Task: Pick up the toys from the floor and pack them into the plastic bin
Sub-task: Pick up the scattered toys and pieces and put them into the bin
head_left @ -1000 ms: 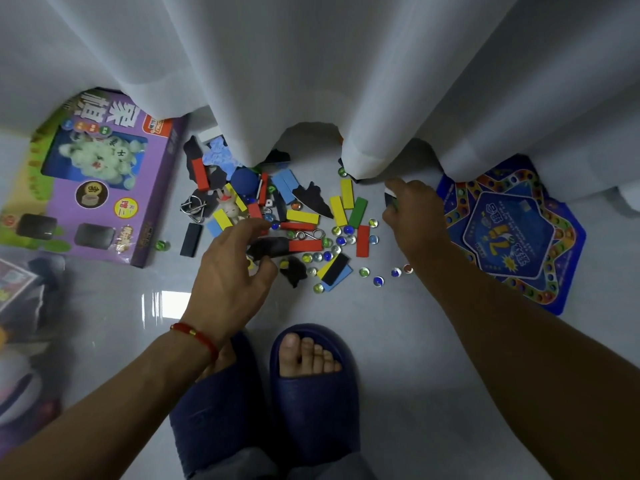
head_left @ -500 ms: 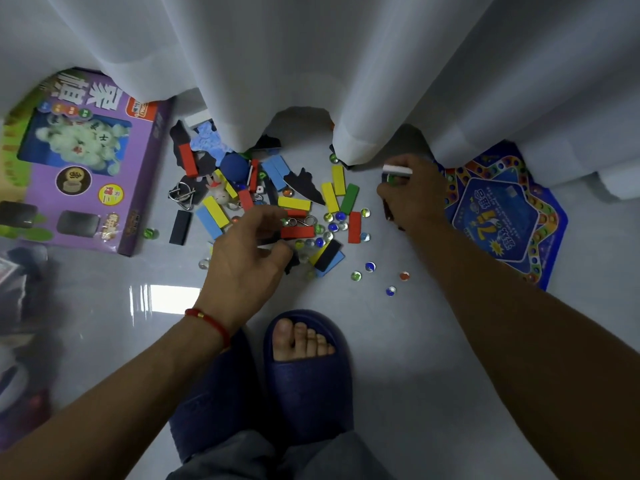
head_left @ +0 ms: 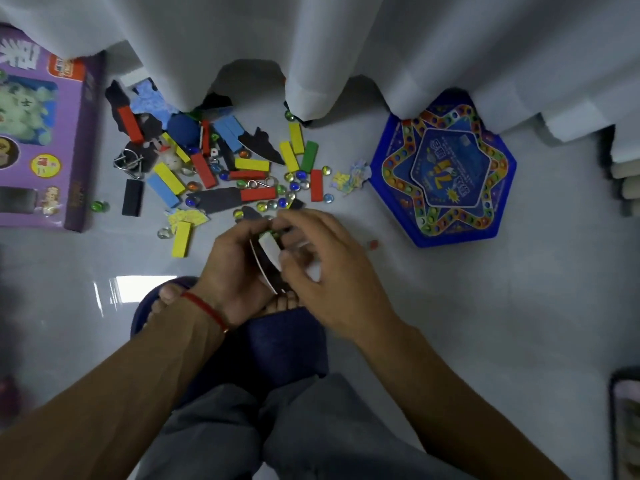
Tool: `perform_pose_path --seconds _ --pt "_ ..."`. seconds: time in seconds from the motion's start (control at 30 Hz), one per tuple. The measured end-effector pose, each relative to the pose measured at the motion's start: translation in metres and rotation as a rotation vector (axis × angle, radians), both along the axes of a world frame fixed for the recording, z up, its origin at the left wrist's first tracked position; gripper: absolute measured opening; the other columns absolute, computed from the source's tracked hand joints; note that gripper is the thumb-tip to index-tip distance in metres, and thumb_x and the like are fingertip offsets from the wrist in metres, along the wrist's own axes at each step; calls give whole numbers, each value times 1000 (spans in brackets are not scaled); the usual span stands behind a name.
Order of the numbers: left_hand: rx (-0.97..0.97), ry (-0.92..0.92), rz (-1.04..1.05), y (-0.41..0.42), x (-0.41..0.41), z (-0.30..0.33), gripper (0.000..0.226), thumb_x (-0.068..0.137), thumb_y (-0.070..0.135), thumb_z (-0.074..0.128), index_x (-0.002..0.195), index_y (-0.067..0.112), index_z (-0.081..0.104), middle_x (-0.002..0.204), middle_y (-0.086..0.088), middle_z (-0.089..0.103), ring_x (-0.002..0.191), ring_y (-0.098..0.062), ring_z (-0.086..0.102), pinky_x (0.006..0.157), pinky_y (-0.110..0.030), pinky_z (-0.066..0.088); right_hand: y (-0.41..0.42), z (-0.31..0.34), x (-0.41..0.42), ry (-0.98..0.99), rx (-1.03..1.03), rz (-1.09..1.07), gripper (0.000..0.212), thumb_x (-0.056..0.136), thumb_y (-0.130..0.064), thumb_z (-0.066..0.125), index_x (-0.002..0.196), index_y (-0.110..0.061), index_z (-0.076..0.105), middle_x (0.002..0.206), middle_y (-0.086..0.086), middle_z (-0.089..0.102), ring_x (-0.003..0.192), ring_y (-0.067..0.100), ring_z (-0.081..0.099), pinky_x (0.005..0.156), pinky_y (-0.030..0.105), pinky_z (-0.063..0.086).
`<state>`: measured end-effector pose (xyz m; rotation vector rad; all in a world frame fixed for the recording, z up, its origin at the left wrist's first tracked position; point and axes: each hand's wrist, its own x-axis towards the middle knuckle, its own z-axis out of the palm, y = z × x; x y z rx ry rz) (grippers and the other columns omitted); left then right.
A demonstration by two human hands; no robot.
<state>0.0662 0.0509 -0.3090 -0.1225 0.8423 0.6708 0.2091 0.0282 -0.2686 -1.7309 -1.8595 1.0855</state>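
Observation:
A scatter of toys lies on the pale floor: coloured wooden blocks [head_left: 252, 164], glass marbles [head_left: 300, 175], dark flat puzzle pieces [head_left: 214, 199], a metal ring puzzle [head_left: 127, 161] and a blue ball [head_left: 183, 129]. My left hand [head_left: 235, 271] and my right hand [head_left: 322, 271] meet over my feet, both holding a small stack of flat dark pieces with white edges [head_left: 268, 261]. My left fingers curl round the stack. My right thumb and fingers pinch its near side. No plastic bin shows.
A purple game box [head_left: 45, 133] lies at the left, a blue star-shaped game board [head_left: 446, 168] at the right. White curtains [head_left: 311, 46] hang over the far edge of the pile. My feet in blue slippers [head_left: 284, 341] stand under my hands.
Both hands have drawn back from the pile and come together above my feet. The white-edged piece from my right hand now sits with the dark pieces in my left.

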Motion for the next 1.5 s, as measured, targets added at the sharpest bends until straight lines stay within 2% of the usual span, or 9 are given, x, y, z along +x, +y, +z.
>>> perform_pose_path --seconds 0.13,0.27,0.53,0.83,1.03,1.17,1.27,1.37,1.5 --pt "-60 67 80 -7 -3 -14 26 94 30 51 96 9 67 94 -10 65 77 -24 63 63 -31 56 -33 -38 63 -270 -85 -411 44 93 -32 67 134 -27 51 132 -2 47 101 8 56 87 39 58" --pt "-35 70 51 -8 -4 -17 25 94 32 49 91 13 65 90 -7 62 72 -21 59 58 -29 53 -49 -69 79 -321 -189 -441 72 88 -34 75 146 -32 33 140 4 31 100 10 55 86 29 57" --pt "-15 103 70 -10 -7 -13 25 94 30 50 102 11 64 90 -9 62 73 -21 58 67 -28 52 -17 -89 87 -196 5 -307 8 95 -16 67 99 -10 64 101 1 49 77 24 63 53 32 60" --pt "-1 113 79 -14 -8 -13 27 93 29 50 106 9 64 90 -10 61 75 -23 58 72 -30 49 1 -92 40 -277 156 -44 6 88 -6 71 89 -4 66 94 11 57 75 23 59 69 45 55" --pt "-4 114 101 -12 -9 -11 27 94 29 50 105 9 64 90 -10 62 75 -22 59 74 -30 48 24 -78 46 -318 186 -186 21 96 -15 65 114 -7 68 108 11 60 89 18 59 77 22 43" --pt "-14 108 86 -14 -8 -10 28 93 29 52 108 10 64 90 -10 63 75 -22 59 76 -31 48 34 -89 46 -366 68 -56 20 96 -13 64 114 -5 67 106 14 59 93 25 60 79 32 50" --pt "-24 105 98 -15 -11 -3 28 93 28 52 111 9 64 91 -10 64 76 -23 60 77 -32 49 31 -83 45 -64 -106 -316 13 93 -13 68 105 -8 70 96 9 66 81 22 68 70 35 62" --pt "-28 107 125 -22 -17 16 25 92 28 54 107 11 64 81 -7 58 69 -22 55 66 -31 45 31 -51 41 593 -498 -714 10 94 -7 65 102 -4 70 94 12 68 82 19 67 74 32 62" --pt "14 99 211 -37 -40 69 21 91 25 50 89 11 65 73 -3 50 56 -18 45 52 -25 28 32 18 30 1107 -802 -711 21 96 -8 46 109 3 58 95 17 60 79 21 61 62 26 55"
